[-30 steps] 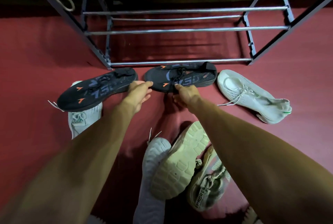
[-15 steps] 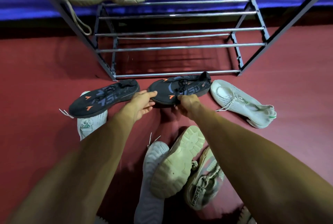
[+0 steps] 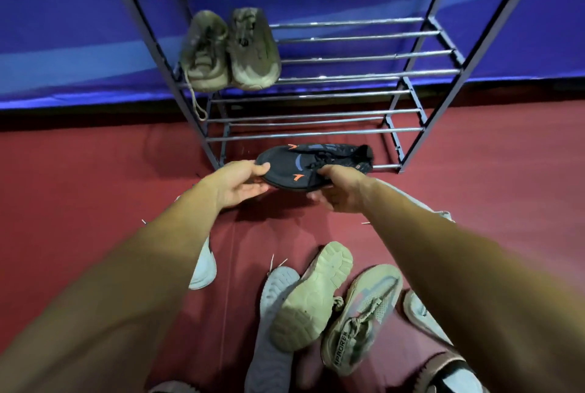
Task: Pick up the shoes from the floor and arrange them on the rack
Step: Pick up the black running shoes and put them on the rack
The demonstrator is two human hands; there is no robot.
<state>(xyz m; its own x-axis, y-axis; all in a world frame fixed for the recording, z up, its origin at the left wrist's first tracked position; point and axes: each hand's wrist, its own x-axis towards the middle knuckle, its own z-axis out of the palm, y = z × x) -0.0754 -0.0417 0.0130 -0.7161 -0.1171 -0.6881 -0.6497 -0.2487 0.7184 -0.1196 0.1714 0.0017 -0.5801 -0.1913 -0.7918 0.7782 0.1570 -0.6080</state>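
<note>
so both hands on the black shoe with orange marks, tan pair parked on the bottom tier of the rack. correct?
Not quite. The left hand and right hand do hold the black shoe, but the head view shows the tan pair on the middle tier of the rack. The bottom tier's bars hold nothing.

Rack (image 3: 332, 73): metal, shiny chrome-look rails, duller painted uprights. Floor (image 3: 79, 190): matt maroon, smooth, looks like vinyl or mat, hard to say given blur. Black shoe (image 3: 313, 164): knit cloth upper, matt, orange printed marks. Olive pair (image 3: 231, 50) on the middle shelf: worn cloth or suede, dull. Upturned beige sole (image 3: 311, 297): rubbery, matt, lugged tread. Beige sneaker (image 3: 357, 320) beside it: mesh cloth with cord laces. Pale grey shoe (image 3: 272, 329): fine knit, matt. Wall behind (image 3: 63, 28): blue sheet with slight sheen.
</note>
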